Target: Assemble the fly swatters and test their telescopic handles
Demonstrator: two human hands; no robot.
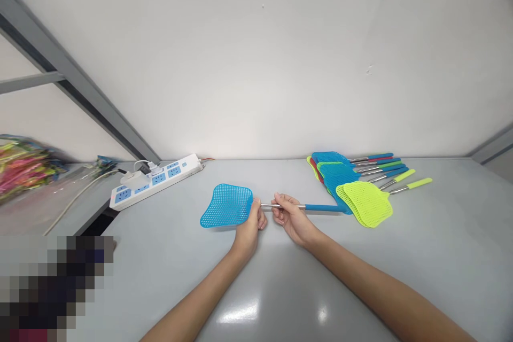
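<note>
Both my hands hold one blue fly swatter (227,205) level above the grey table, its mesh head to the left and its blue handle to the right. My left hand (251,222) is closed around the neck, just where the mesh meets the metal rod. On the rod's right part, my right hand (289,215) pinches the metal between thumb and fingers. The handle's far end reaches a pile of fly swatters (366,203) in yellow-green, blue and red, their heads overlapping and handles pointing right.
At the back left lies a white power strip (158,181) with plugs and a cable in it. Farther left is a heap of colourful items in clear plastic (28,171). A wall (256,64) rises behind the table (280,288), and grey metal frame bars (72,69) stand at the left.
</note>
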